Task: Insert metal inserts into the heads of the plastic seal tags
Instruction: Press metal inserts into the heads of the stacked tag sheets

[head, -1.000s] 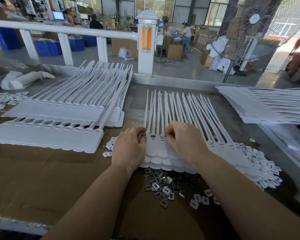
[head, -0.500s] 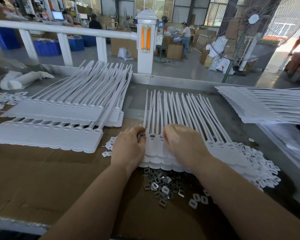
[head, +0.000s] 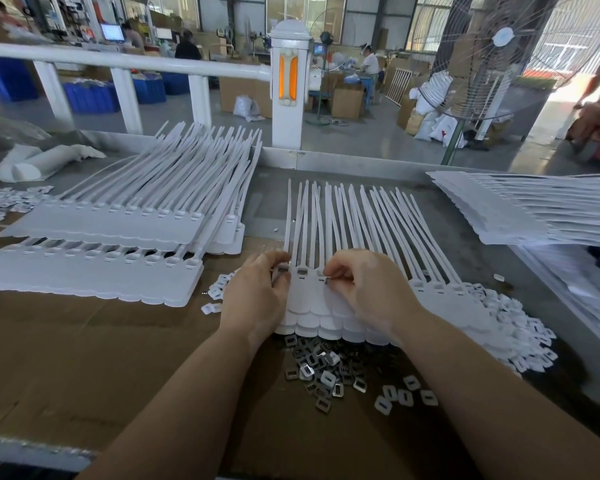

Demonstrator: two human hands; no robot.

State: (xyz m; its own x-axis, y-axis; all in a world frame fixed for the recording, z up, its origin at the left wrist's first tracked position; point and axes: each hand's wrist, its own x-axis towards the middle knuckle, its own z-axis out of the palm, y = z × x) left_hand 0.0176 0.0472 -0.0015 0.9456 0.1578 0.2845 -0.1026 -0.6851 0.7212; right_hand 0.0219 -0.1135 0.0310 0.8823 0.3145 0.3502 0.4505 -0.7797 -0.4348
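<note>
Your left hand [head: 257,292] pinches a metal insert [head: 283,268] at the head of the leftmost seal tag [head: 297,292]. Your right hand [head: 368,289] pinches another insert [head: 327,279] two heads over. Loose inserts [head: 323,372] heaped on the cardboard-covered tabletop [head: 84,358], just below the tags.
</note>
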